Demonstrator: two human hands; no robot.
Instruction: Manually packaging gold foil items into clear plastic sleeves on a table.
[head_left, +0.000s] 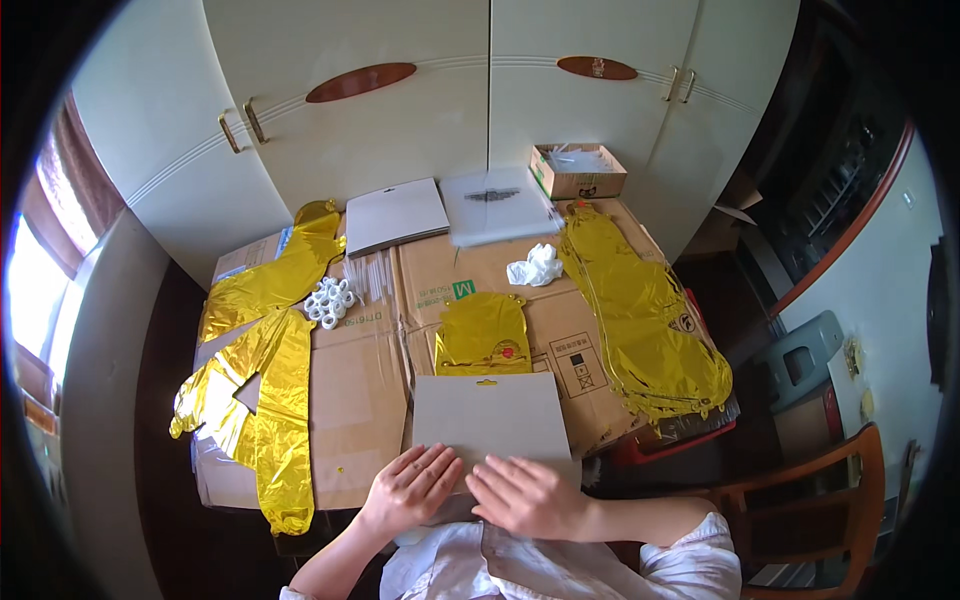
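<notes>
In front of me lies a white card (490, 415) with a slotted hanging hole at its far edge. My left hand (418, 485) is at its near left edge, fingers stretched out and nearly flat. At the near right edge is my right hand (522, 495), also with straight fingers, slightly blurred. Neither hand grips anything that I can see. A folded gold foil balloon (480, 330) sticks out from beyond the card's far edge.
Flattened gold foil balloons (270, 370) cover the left of the cardboard-covered table, and more gold foil (645, 320) lies right. Farther back are small white rolls (329, 301), clear straws (370, 278), crumpled white plastic (535, 265), stacked cards (397, 213), clear bags (500, 205) and a box (580, 180).
</notes>
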